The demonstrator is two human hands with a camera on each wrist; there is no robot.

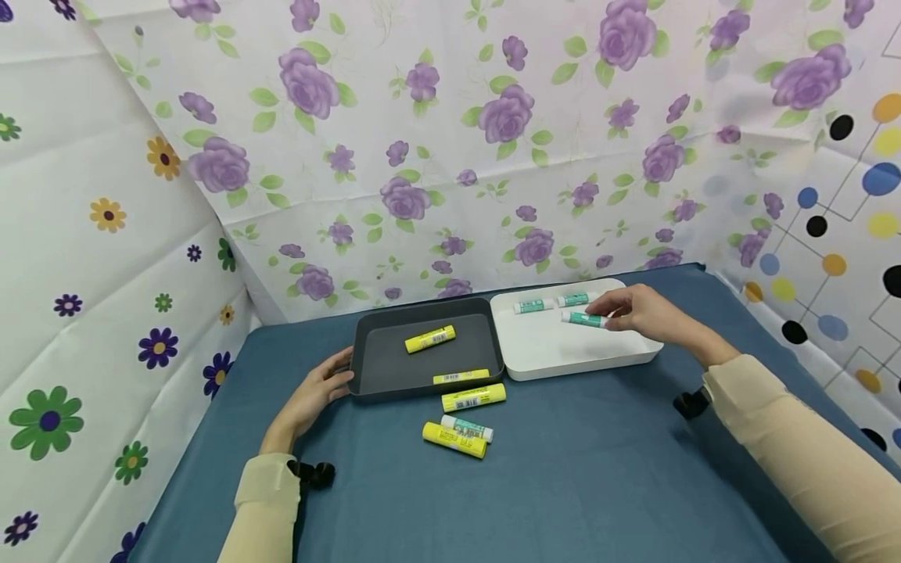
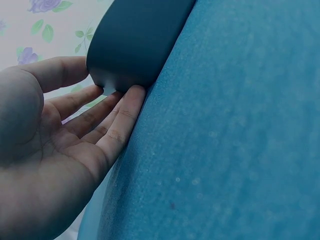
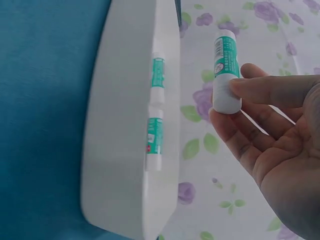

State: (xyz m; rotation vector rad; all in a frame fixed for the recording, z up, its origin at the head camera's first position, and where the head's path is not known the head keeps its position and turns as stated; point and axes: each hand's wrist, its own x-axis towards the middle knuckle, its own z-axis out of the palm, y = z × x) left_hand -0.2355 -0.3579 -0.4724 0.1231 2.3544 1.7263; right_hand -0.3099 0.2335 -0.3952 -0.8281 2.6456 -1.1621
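My right hand [image 1: 637,310] pinches a white glue stick with a green label [image 3: 226,72] between thumb and fingers, above the white tray [image 1: 563,353]. Two similar green-labelled glue sticks lie in that tray, one [image 1: 533,306] left of the other [image 1: 574,299]. With fairly straight fingers, my left hand [image 1: 317,393] touches the left end of the dark grey tray [image 1: 380,356]. In the left wrist view its fingertips [image 2: 134,95] rest against the tray's corner. Two yellow glue sticks, one near the middle [image 1: 430,339] and one at the front [image 1: 461,377], lie inside the grey tray.
On the blue cloth [image 1: 549,485] in front of the trays lie a yellow glue stick [image 1: 474,398], another yellow one [image 1: 454,440] and a green-labelled white one [image 1: 468,428] partly behind it. The trays stand side by side near the flowered backdrop [image 1: 450,211].
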